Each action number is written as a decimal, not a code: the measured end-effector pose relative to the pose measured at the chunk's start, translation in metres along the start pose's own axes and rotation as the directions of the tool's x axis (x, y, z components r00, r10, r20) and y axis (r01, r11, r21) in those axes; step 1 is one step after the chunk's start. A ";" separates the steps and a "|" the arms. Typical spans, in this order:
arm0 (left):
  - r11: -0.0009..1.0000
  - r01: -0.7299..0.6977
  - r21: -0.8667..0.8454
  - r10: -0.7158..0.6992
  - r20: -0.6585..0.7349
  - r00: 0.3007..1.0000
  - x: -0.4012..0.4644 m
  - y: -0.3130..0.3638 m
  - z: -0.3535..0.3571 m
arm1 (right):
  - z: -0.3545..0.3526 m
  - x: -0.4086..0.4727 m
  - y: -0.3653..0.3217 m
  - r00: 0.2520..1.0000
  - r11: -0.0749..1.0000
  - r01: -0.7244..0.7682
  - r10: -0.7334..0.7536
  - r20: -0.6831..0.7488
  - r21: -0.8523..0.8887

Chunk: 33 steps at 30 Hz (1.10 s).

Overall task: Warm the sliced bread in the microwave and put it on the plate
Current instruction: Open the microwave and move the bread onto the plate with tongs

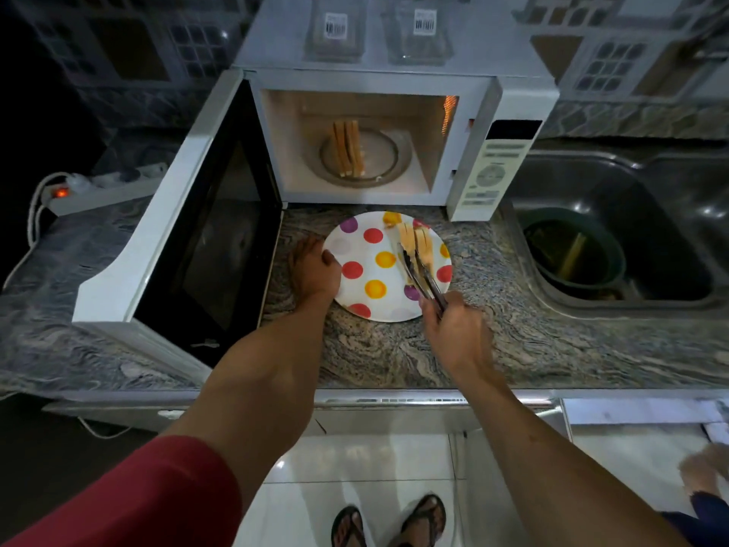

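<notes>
A white plate (367,246) with coloured dots sits on the counter in front of the open microwave (469,92). My left hand (313,270) grips the plate's left rim. Metal tongs (420,276) are held in my right hand (453,329), their tips at two bread slices (415,242) standing on edge on the plate's right side. Inside the lit microwave, more bread slices (348,148) stand on edge on the glass turntable (380,159).
The microwave door (189,238) hangs open to the left. A steel sink (631,230) with a dark bowl (615,266) lies to the right. A power strip (98,191) sits at the left. Two clear containers (378,33) stand on the microwave.
</notes>
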State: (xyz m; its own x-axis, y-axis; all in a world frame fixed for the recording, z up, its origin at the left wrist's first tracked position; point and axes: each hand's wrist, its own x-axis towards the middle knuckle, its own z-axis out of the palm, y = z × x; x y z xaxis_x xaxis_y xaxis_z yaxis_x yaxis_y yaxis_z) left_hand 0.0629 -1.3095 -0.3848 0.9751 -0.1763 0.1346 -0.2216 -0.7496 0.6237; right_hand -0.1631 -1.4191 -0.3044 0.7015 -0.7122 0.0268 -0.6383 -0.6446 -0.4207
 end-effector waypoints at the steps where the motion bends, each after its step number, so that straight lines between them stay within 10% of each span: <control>1: 1.000 0.002 0.004 -0.002 0.003 1.000 0.001 0.000 0.000 | 0.002 0.000 0.000 1.000 1.000 -0.005 0.005 -0.006 0.003; 18: 1.000 0.011 -0.011 -0.011 0.001 1.000 0.001 0.001 0.001 | -0.005 -0.012 -0.005 0.979 0.988 0.137 -0.126 -0.158 0.064; 33: 1.000 0.005 0.007 -0.005 -0.012 1.000 0.000 0.003 0.001 | 0.002 0.016 -0.025 0.993 0.993 0.118 -0.119 0.012 0.016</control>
State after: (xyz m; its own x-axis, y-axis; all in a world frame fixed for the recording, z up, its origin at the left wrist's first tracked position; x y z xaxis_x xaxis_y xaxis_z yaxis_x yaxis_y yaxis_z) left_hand 0.0626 -1.3118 -0.3837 0.9763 -0.1643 0.1408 -0.2163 -0.7552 0.6188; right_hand -0.1352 -1.4133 -0.2952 0.7762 -0.6271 0.0653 -0.5457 -0.7200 -0.4287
